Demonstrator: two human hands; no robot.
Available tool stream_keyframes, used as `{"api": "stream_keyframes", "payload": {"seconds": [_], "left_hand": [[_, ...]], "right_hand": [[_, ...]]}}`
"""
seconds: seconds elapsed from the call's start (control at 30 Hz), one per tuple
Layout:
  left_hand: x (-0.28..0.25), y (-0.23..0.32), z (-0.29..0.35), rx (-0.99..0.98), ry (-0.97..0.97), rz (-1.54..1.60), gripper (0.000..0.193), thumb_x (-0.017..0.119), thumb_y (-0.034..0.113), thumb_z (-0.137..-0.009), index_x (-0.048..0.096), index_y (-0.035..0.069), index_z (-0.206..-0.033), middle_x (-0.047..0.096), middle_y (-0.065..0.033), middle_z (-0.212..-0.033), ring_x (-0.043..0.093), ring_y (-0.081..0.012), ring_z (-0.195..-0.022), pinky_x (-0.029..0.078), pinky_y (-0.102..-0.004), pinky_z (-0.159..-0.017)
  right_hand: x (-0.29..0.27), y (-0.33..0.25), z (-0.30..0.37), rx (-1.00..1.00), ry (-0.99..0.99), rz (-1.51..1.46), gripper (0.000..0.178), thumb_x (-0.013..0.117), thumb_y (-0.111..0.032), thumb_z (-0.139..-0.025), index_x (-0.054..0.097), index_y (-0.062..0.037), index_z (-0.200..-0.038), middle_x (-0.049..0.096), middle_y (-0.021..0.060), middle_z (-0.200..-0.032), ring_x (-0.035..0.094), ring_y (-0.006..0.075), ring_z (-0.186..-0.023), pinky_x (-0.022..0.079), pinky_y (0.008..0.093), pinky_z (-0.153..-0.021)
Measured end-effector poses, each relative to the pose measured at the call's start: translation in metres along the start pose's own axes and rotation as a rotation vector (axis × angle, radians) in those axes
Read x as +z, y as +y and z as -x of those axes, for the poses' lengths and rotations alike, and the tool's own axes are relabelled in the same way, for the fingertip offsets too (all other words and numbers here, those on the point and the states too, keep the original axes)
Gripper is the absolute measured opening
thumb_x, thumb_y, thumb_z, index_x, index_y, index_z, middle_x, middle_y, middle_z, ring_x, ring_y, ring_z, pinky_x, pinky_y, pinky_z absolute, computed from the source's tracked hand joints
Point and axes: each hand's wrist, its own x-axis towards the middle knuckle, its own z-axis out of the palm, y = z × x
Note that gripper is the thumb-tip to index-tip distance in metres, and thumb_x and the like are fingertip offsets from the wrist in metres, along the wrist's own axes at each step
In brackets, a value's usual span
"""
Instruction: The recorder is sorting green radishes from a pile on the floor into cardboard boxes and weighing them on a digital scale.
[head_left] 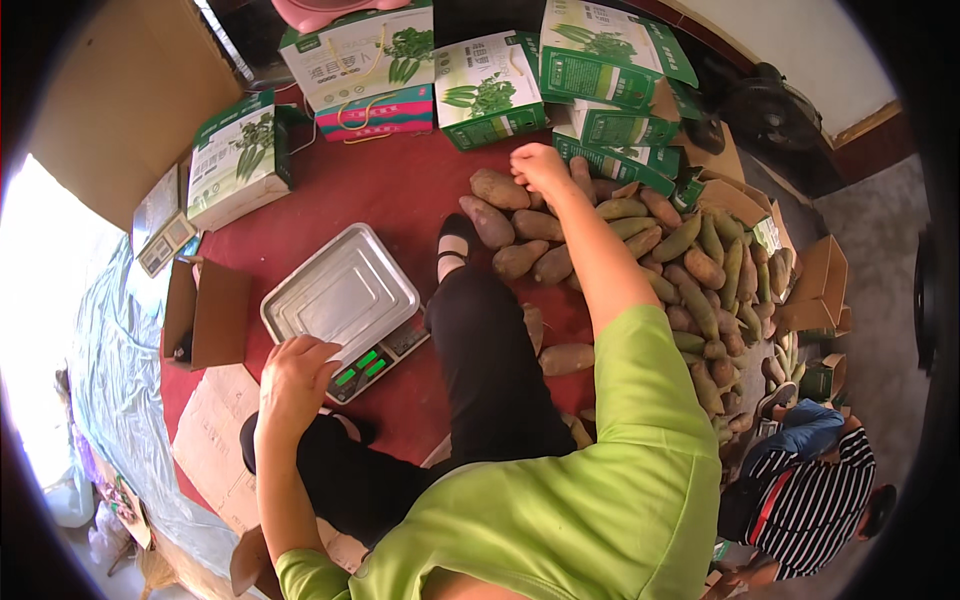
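Note:
My left hand hovers at the near left corner of a digital scale with a metal tray and a green-lit display. Its fingers are stretched out and it holds nothing. Farther off to the right, my right hand has curled fingers, and whatever may be inside them is hidden. It is above the far edge of a heap of brown-purple tubers resembling sweet potatoes. Long green vegetables are mixed into the heap.
Green-and-white cartons line the far edge of the red surface. An open brown box and flat cardboard lie left. My bent leg is between scale and heap. Another person in a striped top is at lower right.

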Motion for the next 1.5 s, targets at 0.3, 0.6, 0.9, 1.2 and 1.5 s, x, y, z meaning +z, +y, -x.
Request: {"api": "stream_keyframes", "payload": {"seconds": [0.3, 0.6, 0.9, 1.2, 1.5], "left_hand": [[0.072, -0.046, -0.019, -0.215, -0.403, -0.151, 0.024, 0.067, 0.019, -0.076, 0.068, 0.008, -0.096, 0.063, -0.0131, -0.087, 0.061, -0.0334, -0.086, 0.049, -0.043, -0.076], [0.08, -0.06, -0.03, -0.395, -0.483, -0.069, 0.028, 0.063, 0.018, -0.078, 0.068, 0.009, -0.104, 0.062, -0.0164, -0.091, 0.061, -0.0355, -0.088, 0.049, -0.044, -0.077], [0.083, -0.065, -0.032, -0.455, -0.488, -0.068, 0.025, 0.063, 0.02, -0.078, 0.068, 0.01, -0.1, 0.063, -0.0147, -0.089, 0.061, -0.034, -0.087, 0.049, -0.0441, -0.077], [0.074, -0.066, -0.018, -0.373, -0.443, -0.095, 0.027, 0.062, 0.026, -0.081, 0.066, 0.014, -0.105, 0.063, -0.0126, -0.092, 0.063, -0.0322, -0.086, 0.051, -0.0431, -0.077], [0.053, -0.065, -0.001, -0.326, -0.285, -0.102, 0.031, 0.066, 0.023, -0.08, 0.066, 0.013, -0.109, 0.064, -0.0133, -0.095, 0.063, -0.0331, -0.09, 0.051, -0.0434, -0.078]], "right_hand": [[-0.104, 0.039, -0.062, 0.185, 0.333, -0.166, 0.048, 0.063, -0.013, -0.084, 0.046, -0.0106, -0.13, 0.063, 0.0063, -0.091, 0.061, 0.0165, -0.066, 0.048, 0.0347, -0.057], [-0.166, 0.02, -0.128, 0.066, 0.562, -0.55, 0.076, 0.06, -0.004, -0.084, 0.019, -0.0162, -0.146, 0.054, 0.0136, -0.115, 0.062, 0.024, -0.083, 0.05, 0.0399, -0.066], [-0.198, 0.03, -0.176, 0.047, 0.358, -0.934, 0.047, 0.065, -0.016, -0.087, 0.041, -0.0131, -0.127, 0.057, 0.0068, -0.103, 0.054, 0.0202, -0.084, 0.046, 0.0414, -0.076], [-0.163, 0.002, -0.153, -0.046, 0.431, -1.257, 0.016, 0.067, -0.02, -0.086, 0.056, -0.009, -0.09, 0.057, -0.001, -0.083, 0.051, 0.0138, -0.071, 0.045, 0.032, -0.067], [-0.13, -0.071, -0.008, -0.443, 0.708, -0.916, 0.019, 0.07, -0.012, -0.083, 0.051, -0.0123, -0.083, 0.05, -0.0046, -0.073, 0.045, 0.0061, -0.062, 0.037, 0.0195, -0.056]]}}
